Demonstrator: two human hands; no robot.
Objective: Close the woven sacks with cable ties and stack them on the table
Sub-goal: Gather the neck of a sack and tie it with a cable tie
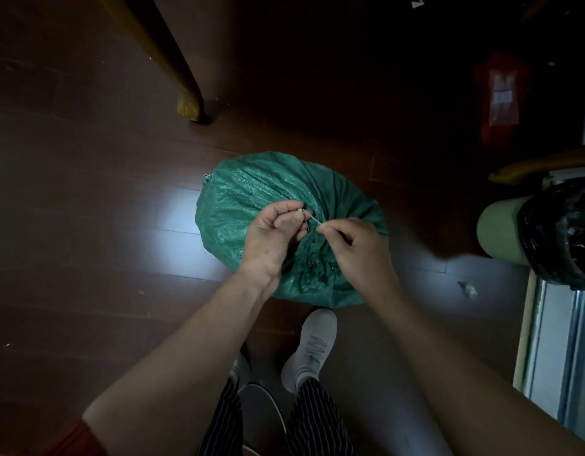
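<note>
A green woven sack (251, 195) stands on the dark wooden floor, its mouth gathered into folds at the top. A thin white cable tie (312, 218) runs across the gathered neck. My left hand (271, 235) pinches the tie's head end with curled fingers, resting on the sack. My right hand (353, 248) pinches the tie's tail end between thumb and forefinger, a short way to the right. The bunched neck is partly hidden under both hands.
A yellow-capped furniture leg (187, 108) stands at the back left. A green bin with a black liner (541, 232) is at the right, beside a glass door frame (548, 340). A red packet (500, 100) lies far right. My feet in grey shoes (312, 343) are just behind the sack.
</note>
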